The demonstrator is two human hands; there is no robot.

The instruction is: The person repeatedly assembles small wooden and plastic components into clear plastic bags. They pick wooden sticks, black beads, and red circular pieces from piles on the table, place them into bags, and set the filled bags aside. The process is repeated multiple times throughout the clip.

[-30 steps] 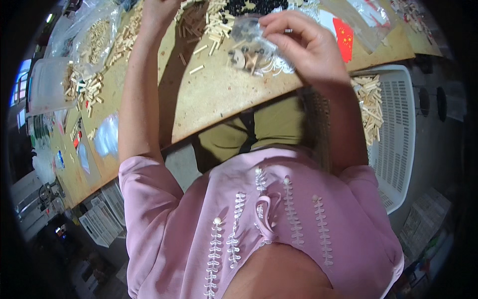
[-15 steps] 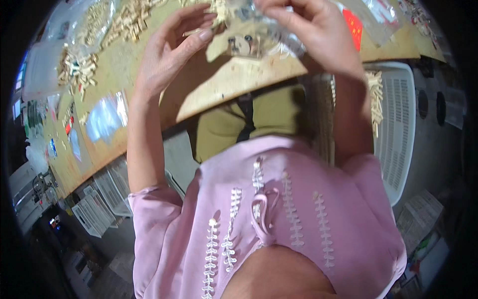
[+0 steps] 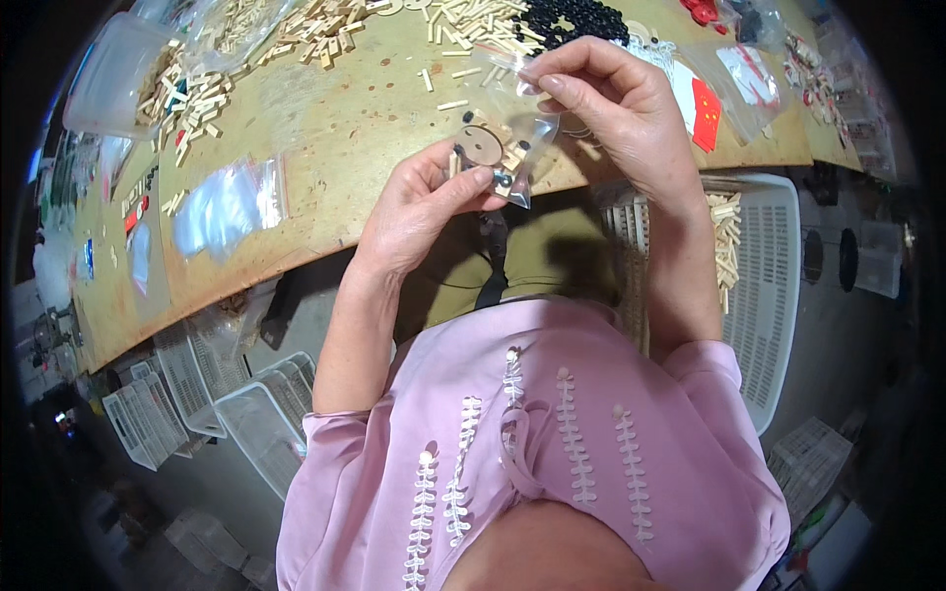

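"Where's the clear bag (image 3: 542, 133)?"
"Over the near edge of the bench (image 3: 345, 128): left hand (image 3: 419, 207) gripping its filled lower part, right hand (image 3: 626, 113) pinching its top."
"What could go wrong?"
"I can't tell whether it's sealed; if not, tilting could spill the wooden disc (image 3: 480, 145)."

Left hand (image 3: 422, 202), earlier apart from the clear plastic bag (image 3: 533, 148) of wooden pieces, now grips its lower end; bag now overlaps the tan, flat-topped desk's (image 3: 365, 118) front edge in view.
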